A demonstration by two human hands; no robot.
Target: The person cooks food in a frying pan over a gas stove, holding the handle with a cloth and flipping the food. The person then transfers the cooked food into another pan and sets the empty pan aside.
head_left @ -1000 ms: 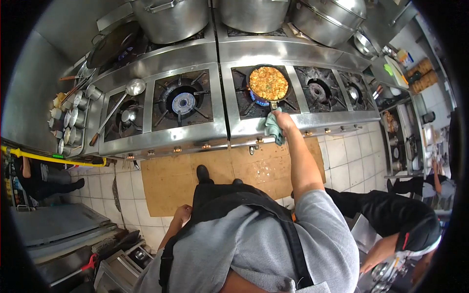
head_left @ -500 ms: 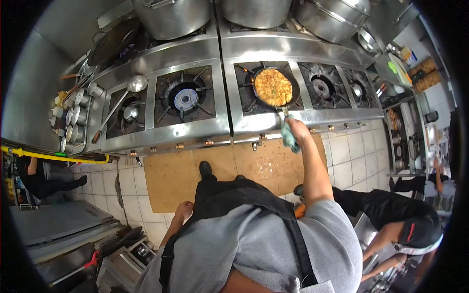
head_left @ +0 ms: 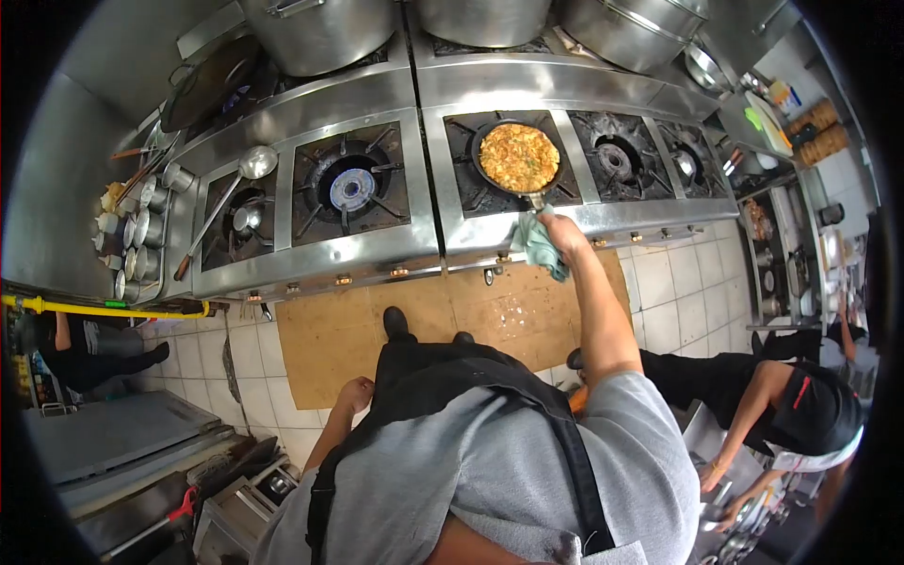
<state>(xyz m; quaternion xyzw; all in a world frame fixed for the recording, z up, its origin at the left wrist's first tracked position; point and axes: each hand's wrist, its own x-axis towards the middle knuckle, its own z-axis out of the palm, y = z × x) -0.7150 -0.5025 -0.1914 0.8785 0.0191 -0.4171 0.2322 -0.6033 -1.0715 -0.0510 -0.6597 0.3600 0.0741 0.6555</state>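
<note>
A round, browned omelette fills most of a dark frying pan on a burner right of the stove's middle seam. My right hand is closed round the pan's handle through a folded green cloth, whose loose end hangs over the stove's front edge. Down at my side, my left hand has its fingers curled, with nothing seen in it and apart from the stove.
Left of the pan, a burner burns blue. A long-handled ladle lies across the stove's left part. Large steel pots stand behind. Small metal containers fill the left end. Another person works behind at right.
The pan has shifted slightly left and sits flatter, with the omelette more centred in it. Orange flames at its left rim are out of sight. The cloth hangs more spread out.
</note>
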